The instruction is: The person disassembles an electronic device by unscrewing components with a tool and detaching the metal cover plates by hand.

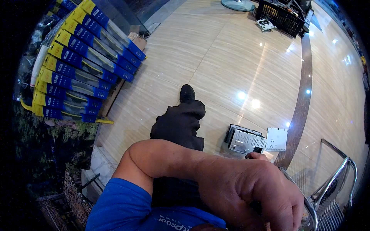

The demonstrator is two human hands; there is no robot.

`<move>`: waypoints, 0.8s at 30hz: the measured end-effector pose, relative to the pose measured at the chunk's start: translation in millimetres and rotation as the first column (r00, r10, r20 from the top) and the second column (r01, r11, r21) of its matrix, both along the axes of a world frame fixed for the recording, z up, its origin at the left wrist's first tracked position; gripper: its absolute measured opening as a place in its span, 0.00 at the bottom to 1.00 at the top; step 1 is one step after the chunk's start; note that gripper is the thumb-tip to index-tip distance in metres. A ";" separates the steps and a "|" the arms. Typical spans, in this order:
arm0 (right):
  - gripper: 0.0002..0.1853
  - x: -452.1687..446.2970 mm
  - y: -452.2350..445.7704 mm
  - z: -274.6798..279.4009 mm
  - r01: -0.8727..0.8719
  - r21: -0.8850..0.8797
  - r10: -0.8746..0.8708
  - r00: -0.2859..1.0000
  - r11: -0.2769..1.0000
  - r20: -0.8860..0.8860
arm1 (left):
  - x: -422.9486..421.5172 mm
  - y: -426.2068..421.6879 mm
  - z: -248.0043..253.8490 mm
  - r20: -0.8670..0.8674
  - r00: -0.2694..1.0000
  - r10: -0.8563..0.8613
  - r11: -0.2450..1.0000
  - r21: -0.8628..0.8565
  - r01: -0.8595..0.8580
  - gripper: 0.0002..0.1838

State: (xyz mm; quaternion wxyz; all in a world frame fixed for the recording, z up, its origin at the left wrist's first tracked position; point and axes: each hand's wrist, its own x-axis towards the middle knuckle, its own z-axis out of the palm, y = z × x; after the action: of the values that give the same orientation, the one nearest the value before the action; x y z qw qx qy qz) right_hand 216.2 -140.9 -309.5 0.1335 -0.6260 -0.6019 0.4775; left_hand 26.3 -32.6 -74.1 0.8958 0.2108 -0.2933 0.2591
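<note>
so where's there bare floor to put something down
The widest bare floor lies beyond the shoe, between the blue-and-yellow packets and the dark strip, short of the black crate. A narrower gap separates the trouser leg from the metal unit. It's crowded around the unit, flat panel and left hand.

- Left arm (156,156) bends near seven o'clock, forearm (200,165) reaching toward four.
- Left hand (258,192), between four and five o'clock, curls its fingers (283,210), fingertips hidden.
</note>
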 end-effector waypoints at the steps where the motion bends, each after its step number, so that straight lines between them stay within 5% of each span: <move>1: 0.17 0.0 -0.1 -0.5 -0.001 -0.001 0.001 1.000 1.000 -0.001 | 2.3 1.7 -1.3 0.025 1.000 0.019 0.999 0.047 -0.020 0.13; 6: 0.17 0.1 -1.4 -4.3 -0.006 0.014 0.006 1.000 1.000 0.002 | 10.3 4.4 -4.5 0.154 0.981 0.118 0.988 0.083 -0.132 0.15; 9: 0.17 0.2 -2.1 -4.7 -0.008 0.064 0.009 1.000 0.998 -0.008 | 5.2 8.5 -0.7 0.046 0.999 -0.018 0.992 0.123 0.012 0.14; 12: 0.17 0.3 -1.5 -3.4 -0.001 0.048 0.001 1.000 0.999 -0.013 | 7.5 8.4 -4.7 0.117 0.988 0.097 0.984 0.140 -0.114 0.13; 15: 0.17 -2.3 2.0 3.3 0.025 -0.039 -0.025 1.000 0.999 0.008 | -4.1 25.9 -4.0 -0.063 0.998 0.032 0.929 0.369 -0.006 0.12; 24: 0.17 -0.3 -1.5 -1.9 0.000 0.029 -0.001 1.000 1.000 0.024 | -13.4 25.6 -1.1 -0.151 0.983 -0.102 0.948 0.286 0.142 0.18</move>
State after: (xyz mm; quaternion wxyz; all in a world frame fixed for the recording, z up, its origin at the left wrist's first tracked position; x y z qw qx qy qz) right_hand 215.9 -142.5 -311.4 0.1355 -0.6298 -0.6101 0.4613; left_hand 12.9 -7.1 -75.2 0.8861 0.3407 -0.2805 0.1417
